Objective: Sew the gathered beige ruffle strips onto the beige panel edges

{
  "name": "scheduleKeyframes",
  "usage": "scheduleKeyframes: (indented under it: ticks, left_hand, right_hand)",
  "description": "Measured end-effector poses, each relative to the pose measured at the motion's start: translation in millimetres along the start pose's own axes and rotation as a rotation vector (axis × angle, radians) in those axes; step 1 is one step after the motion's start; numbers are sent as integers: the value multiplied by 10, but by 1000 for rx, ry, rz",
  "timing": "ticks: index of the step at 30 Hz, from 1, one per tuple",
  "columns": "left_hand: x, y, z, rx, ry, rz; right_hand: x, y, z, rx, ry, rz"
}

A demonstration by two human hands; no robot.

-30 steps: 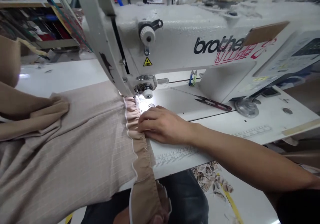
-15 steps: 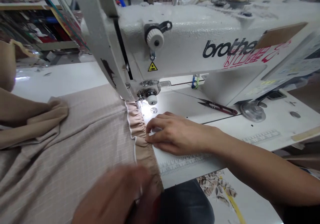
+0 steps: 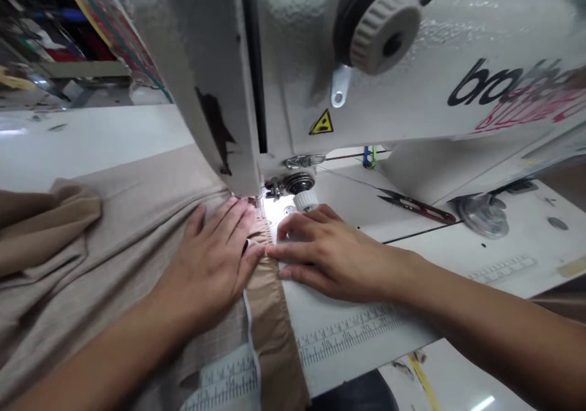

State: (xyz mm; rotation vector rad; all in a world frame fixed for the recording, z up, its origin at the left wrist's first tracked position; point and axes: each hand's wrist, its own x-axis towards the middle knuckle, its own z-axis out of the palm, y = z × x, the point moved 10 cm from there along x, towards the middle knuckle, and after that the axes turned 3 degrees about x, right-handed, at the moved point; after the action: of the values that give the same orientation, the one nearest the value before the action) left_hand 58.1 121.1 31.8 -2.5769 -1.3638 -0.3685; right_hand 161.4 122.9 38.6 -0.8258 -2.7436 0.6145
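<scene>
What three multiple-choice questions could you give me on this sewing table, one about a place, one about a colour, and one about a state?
1. Where is the left hand?
A. On the table's ruler scale
B. On the beige fabric
C. Up on the machine head

2. What colour are the handles of the thread snips?
A. Dark red
B. Green
C. White

3. How is the right hand placed?
A. Clenched around the snips
B. Raised above the machine head
C. Open and low, fingertips at the fabric's edge

Answers:
1. B, since its fingers lie spread on the cloth.
2. A, since the handles show dark red.
3. C, since its fingers reach the fabric's edge.
</scene>
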Motion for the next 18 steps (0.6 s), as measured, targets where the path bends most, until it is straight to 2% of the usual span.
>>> scheduleKeyframes:
  ticks: [4, 7, 10, 14, 16, 18]
  left_hand:
    - [-47, 147, -169, 29, 92, 22]
    - [-162, 273, -141, -8, 72, 35]
    - [-169, 215, -11, -19, 43, 25]
    - [-20, 33, 52, -5, 84, 30]
    - [15, 25, -15, 22, 85, 37]
    - [-35, 126, -170, 41, 89, 56]
  right_hand:
    - [16, 13, 16, -30, 11, 10]
    - [22, 10, 22, -57, 15, 16]
    - [61, 77, 42, -92, 26, 73]
    - [127, 199, 48, -152, 56, 160]
    - [129, 231, 34, -151, 60, 173]
    - [97, 253, 16, -113, 47, 178]
